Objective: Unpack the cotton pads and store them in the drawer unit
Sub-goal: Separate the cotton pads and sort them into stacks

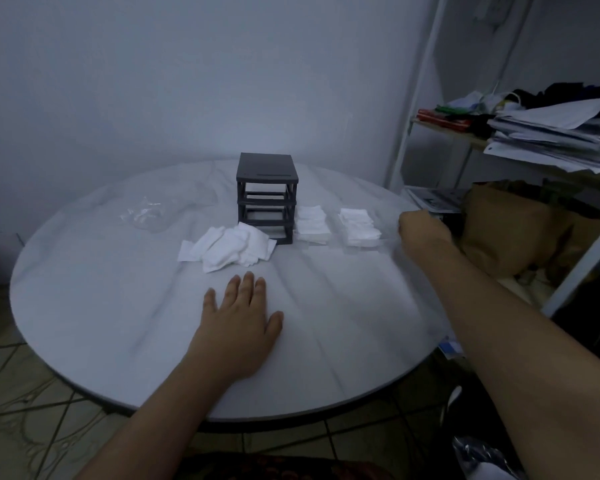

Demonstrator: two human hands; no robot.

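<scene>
A dark drawer unit (266, 195) stands at the back middle of the round table, its three slots without drawers. A loose pile of white cotton pads (231, 249) lies at its front left. To its right, two clear drawers (313, 223) (359, 226) hold stacked pads. My left hand (239, 320) rests flat on the table in front of the pile, fingers straight. My right hand (423, 230) is at the table's right edge with curled fingers, seemingly gripping a faint clear drawer (390, 242) beside the second pad drawer; its fingertips are hidden.
Crumpled clear plastic packaging (146, 218) lies at the back left of the white table (118, 306). A white shelf frame (409, 133) with piled papers (555, 140) and a brown bag (510, 230) stands close on the right.
</scene>
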